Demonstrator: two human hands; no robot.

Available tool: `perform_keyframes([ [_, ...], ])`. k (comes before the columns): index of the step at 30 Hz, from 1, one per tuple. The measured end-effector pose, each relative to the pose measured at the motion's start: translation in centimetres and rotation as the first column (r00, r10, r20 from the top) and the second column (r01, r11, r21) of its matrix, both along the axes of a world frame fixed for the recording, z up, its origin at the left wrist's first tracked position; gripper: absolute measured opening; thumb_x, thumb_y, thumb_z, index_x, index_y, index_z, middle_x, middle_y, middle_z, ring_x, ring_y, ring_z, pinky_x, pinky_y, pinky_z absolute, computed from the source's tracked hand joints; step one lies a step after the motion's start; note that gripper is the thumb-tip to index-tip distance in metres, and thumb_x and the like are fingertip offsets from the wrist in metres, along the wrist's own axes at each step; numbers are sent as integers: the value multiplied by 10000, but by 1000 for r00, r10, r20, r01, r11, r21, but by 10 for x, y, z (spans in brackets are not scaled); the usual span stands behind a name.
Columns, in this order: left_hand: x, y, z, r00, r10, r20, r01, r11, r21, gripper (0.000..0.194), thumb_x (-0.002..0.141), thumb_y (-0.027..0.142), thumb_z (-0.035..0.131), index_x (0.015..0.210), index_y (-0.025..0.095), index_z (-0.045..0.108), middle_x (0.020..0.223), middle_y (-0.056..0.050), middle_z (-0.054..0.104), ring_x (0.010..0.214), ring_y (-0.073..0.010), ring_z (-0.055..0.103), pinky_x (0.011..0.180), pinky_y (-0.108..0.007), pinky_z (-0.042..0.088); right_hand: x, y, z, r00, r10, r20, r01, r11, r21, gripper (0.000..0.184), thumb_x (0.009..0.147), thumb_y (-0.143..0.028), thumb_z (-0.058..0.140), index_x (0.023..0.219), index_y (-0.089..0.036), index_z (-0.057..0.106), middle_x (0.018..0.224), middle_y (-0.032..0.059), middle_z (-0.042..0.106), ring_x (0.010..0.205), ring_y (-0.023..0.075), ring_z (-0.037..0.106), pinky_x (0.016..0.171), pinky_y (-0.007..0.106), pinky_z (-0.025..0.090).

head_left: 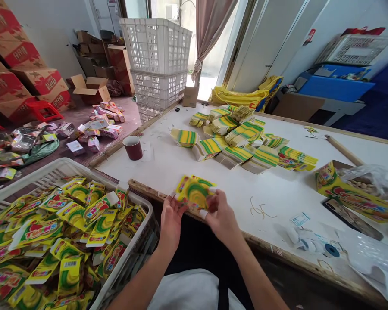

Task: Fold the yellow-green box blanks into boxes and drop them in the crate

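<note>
A small printed carton (195, 193), yellow with a green swirl, is held between my two hands above the table's near edge. My left hand (171, 215) grips its left end with the fingers closed. At the opposite end, my right hand (220, 213) pinches the carton, with white coverings on the thumb and a finger. Whether it is one carton or more than one, I cannot tell. To my left, a white plastic crate (64, 165) is full of similar yellow-green cartons (100, 228). Farther back on the table lie bundled stacks of flat cartons (245, 133).
A dark red mug (133, 148) stands left on the white table (213, 181). Rubber bands (260, 209), a phone (351, 217), tape (331, 249) and an open display box (352, 193) lie at right. Tall stacked crates (158, 51) stand behind; cardboard boxes (9, 56) line the left.
</note>
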State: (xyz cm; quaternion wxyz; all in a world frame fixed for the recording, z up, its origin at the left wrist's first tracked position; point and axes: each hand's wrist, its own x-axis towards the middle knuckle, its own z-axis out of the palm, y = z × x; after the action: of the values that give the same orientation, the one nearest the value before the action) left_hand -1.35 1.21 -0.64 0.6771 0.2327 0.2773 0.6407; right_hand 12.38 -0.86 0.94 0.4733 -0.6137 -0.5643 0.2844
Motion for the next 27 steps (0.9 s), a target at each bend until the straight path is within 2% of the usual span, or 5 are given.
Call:
perform_keyframes([
  [6, -4, -4, 20, 989, 110, 100, -111, 994, 12, 631, 581, 731, 690, 893, 183, 666, 788, -32, 662, 750, -189, 623, 731, -308, 523, -59, -29, 0, 800, 267, -537, -345, 938, -47, 486, 687, -198, 691, 1112, -249, 462, 799, -43, 463, 697, 123, 481, 618, 244, 400],
  [11, -8, 1, 20, 978, 196, 68, -195, 981, -22, 557, 562, 677, 747, 769, 188, 578, 625, 51, 511, 566, -89, 485, 553, -188, 455, -65, -33, 2, 726, 270, -632, -437, 891, -121, 513, 667, -281, 767, 1104, -233, 504, 847, -27, 498, 758, 133, 472, 672, 258, 378],
  [20, 0, -9, 9, 993, 118, 3, -118, 992, 38, 731, 490, 833, 623, 900, 228, 645, 828, -9, 613, 742, -170, 575, 702, -294, 513, -43, -23, 0, 839, 175, -515, -243, 968, -68, 316, 720, -361, 728, 977, -223, 606, 770, -27, 553, 717, 145, 508, 683, 275, 416],
  [24, 3, -8, 14, 999, 34, -24, -34, 999, -2, 497, 696, 604, 702, 1004, 215, 671, 939, -39, 675, 830, -166, 619, 801, -297, 508, -33, -19, 5, 795, 182, -579, -197, 980, 37, 299, 739, -400, 722, 965, -238, 612, 866, 2, 642, 832, 171, 585, 779, 295, 462],
  [27, 3, -5, 15, 998, 40, -41, -43, 997, -65, 364, 663, 483, 785, 855, 186, 698, 834, -18, 699, 770, -131, 632, 756, -237, 515, -34, -20, 7, 785, 181, -593, -178, 982, 65, 286, 773, -417, 695, 978, -239, 604, 863, 6, 663, 813, 165, 610, 786, 296, 481],
])
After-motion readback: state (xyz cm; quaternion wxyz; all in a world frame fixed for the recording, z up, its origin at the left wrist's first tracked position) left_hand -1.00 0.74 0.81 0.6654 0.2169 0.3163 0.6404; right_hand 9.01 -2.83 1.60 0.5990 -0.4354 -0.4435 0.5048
